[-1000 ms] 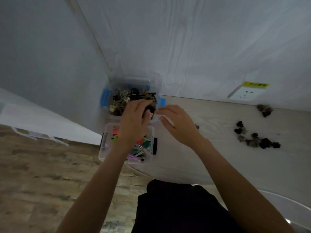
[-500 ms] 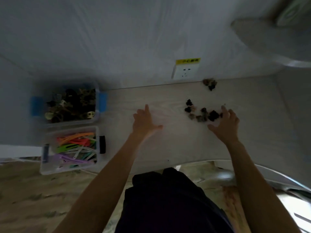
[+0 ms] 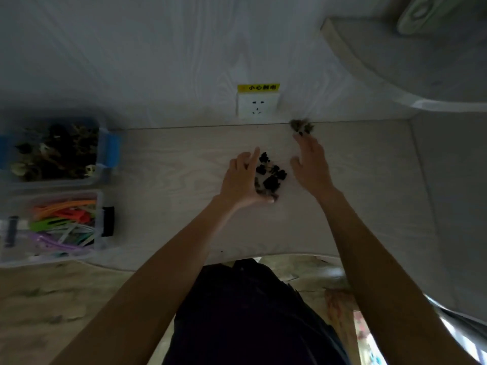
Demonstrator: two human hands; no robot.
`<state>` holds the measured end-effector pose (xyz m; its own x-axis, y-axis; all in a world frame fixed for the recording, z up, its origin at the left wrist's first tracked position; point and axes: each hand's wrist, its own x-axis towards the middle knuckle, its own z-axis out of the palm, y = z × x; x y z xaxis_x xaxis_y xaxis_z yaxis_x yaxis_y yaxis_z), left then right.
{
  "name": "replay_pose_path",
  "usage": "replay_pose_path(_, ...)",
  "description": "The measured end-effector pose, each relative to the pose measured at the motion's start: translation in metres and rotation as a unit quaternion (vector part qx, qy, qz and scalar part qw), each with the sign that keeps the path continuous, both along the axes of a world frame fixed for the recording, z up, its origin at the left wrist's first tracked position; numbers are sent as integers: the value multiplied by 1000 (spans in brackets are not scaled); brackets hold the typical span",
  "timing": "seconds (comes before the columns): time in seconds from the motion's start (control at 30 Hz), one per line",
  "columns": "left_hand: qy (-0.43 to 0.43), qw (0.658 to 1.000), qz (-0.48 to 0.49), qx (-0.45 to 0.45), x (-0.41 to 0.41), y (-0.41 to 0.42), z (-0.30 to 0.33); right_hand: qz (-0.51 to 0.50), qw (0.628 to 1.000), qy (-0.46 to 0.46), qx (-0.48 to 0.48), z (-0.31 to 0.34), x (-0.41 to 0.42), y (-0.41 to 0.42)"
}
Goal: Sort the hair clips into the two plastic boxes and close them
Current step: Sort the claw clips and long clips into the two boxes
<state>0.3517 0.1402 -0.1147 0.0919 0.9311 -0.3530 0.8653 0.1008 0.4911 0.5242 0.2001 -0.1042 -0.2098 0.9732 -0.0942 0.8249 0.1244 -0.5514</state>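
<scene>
Cupping the dark claw clips (image 3: 270, 176) mid-frame — our left hand (image 3: 243, 180) curls against the pile's left side, fingers bent around it, not yet closed. Right hand (image 3: 311, 164) is spread, fingertips reaching the small clump (image 3: 301, 126) at the wall. Clips look light, stiff, snaggy — we'd scoop from below. Both boxes (image 3: 105, 151) sit open, far left of frame.

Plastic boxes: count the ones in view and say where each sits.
2. The box with blue latches, holding dark claw clips, sits at the table's far left by the wall. The box of colourful flat clips sits directly in front of it, nearer the table edge. Both are open.
</scene>
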Motion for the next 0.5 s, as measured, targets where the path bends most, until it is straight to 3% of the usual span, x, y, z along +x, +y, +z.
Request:
replay_pose_path(0.07, 8, 1000, -7, 11, 3, 1, -3, 14, 997, -53, 50, -3, 9, 33)
replay_pose_path(0.17, 11, 999, -29, 15, 4, 2, -5, 38, 993, -103, 31, -14, 11, 69)
replay_pose_path(0.33, 34, 998, -42, 27, 6, -5, -7, 65, 997, -23, -25, -24, 11, 66)
replay_pose_path(0.5, 43, 997, -50, 39, 3, -11, -11, 82, 994, -3, -70, -22, 19, 4)
